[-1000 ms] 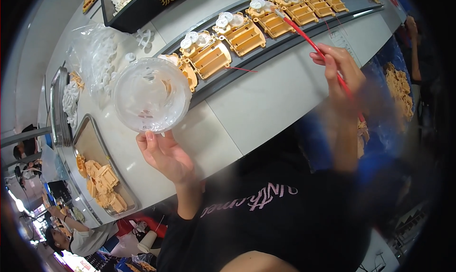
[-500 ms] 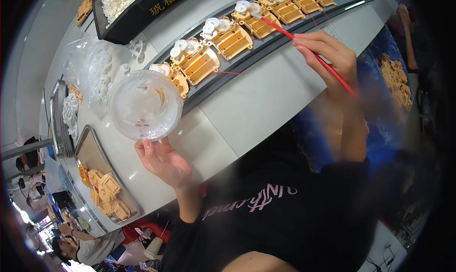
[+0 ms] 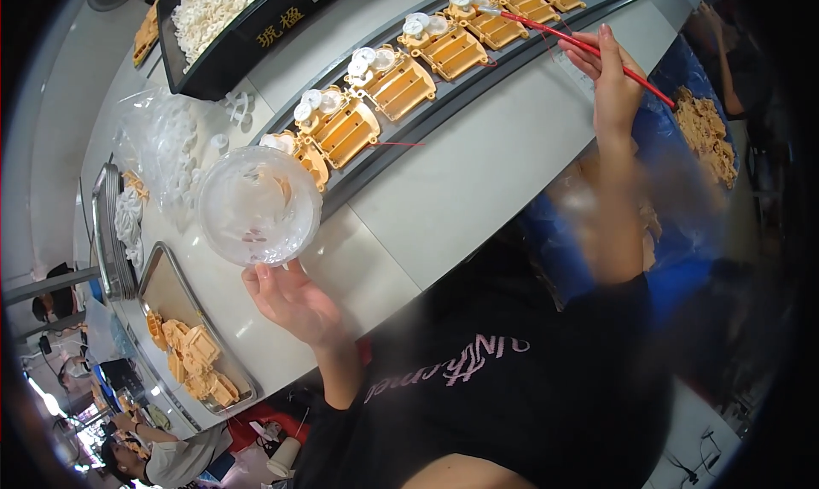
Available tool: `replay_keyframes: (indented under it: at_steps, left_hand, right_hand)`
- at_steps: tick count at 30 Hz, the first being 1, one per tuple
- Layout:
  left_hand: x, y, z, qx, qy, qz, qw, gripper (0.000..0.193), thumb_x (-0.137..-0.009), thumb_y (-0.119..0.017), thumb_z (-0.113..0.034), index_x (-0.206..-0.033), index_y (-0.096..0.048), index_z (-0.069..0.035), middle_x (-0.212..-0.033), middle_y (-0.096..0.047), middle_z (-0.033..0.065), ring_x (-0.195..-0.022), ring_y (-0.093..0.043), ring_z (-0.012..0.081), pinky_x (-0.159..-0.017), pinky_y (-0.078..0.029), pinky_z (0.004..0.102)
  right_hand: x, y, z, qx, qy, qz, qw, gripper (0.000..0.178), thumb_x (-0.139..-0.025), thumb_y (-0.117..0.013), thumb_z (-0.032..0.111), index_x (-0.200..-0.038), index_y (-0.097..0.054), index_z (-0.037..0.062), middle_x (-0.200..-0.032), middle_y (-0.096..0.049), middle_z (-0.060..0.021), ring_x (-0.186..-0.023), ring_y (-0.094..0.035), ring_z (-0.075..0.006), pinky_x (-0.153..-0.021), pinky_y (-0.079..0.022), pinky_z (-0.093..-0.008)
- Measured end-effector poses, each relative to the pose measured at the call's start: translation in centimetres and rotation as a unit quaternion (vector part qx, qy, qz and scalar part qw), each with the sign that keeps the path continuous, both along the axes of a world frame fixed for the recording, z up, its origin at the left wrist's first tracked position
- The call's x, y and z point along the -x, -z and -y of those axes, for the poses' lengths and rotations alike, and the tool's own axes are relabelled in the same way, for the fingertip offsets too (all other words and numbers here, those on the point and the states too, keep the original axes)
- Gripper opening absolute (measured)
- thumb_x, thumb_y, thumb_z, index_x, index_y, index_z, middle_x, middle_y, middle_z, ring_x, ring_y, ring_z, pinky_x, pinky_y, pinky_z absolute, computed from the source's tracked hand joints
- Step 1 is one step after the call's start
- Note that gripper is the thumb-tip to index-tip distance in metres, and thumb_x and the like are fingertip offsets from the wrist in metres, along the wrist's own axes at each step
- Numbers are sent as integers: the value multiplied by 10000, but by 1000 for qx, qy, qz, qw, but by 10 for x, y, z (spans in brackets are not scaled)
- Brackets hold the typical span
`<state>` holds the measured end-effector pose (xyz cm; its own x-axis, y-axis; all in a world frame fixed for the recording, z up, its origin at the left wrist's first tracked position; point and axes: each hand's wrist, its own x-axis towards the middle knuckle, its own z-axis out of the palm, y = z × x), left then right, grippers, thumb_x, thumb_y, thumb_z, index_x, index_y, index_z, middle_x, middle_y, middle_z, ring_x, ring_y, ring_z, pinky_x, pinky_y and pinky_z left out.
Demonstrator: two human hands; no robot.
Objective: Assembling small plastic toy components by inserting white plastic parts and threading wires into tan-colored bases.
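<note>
My left hand [image 3: 297, 305] pinches the near rim of a round, translucent plastic tub [image 3: 256, 203], with a cloudy substance smeared inside it. My right hand [image 3: 614, 84] grips a thin red-handled brush [image 3: 589, 47] whose handle slants down to the right. Its pale tip is at the white gears of an orange plastic housing [image 3: 497, 30]; whether it touches them is too small to tell. More housings of this kind, such as one [image 3: 339, 133] near the tub, stand in a row, each with white gears on top. Part of the nearest housing is behind the tub.
Under the row runs a dark conveyor track [image 3: 426, 113]. A black bin [image 3: 247, 49] of white parts stands far left, near a plastic bag [image 3: 162, 139] of white pieces. A metal tray [image 3: 183, 276] carries orange parts. At right is a blue-lined container [image 3: 661, 135] with orange parts.
My right hand and the brush have moved right, from one housing's gears to those of a housing farther right. The housings now appear slightly lower and more left in view. My left hand keeps the tub.
</note>
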<state>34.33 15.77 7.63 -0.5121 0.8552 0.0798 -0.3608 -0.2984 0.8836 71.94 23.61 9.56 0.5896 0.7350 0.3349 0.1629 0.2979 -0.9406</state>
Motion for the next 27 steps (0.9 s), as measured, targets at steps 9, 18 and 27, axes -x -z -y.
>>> replay_keyframes:
  at_steps: [9, 18, 27]
  left_hand:
    - [-5, -3, 2, -29, -6, 3, 1000, 136, -916, -525, -122, -1005, -473, -34, -1061, -556, 102, -1050, -546, 199, -922, -473, 369]
    - [-25, -11, 3, -34, 38, -25, 998, 123, -917, -565, -87, -959, -475, -15, -1350, -394, 164, -1187, -493, 256, -971, -478, 419]
    - [-25, -2, 18, -56, -16, -152, 987, 139, -892, -592, -80, -944, -477, -20, -1347, -369, 164, -1230, -441, 282, -972, -453, 417]
  right_hand:
    - [-3, -1, -7, 35, -10, -38, 999, 386, -978, -499, 256, -963, -639, -104, -897, -685, -185, -768, -705, -223, -688, -570, -238]
    - [82, -60, 93, -114, -265, 206, 935, 341, -986, -400, 177, -814, -613, -26, -747, -675, -117, -645, -669, -164, -498, -504, -253]
    - [153, -63, 83, -141, -418, 393, 807, 133, -909, -583, 91, -948, -653, -15, -883, -694, -121, -675, -683, -206, -575, -552, -295]
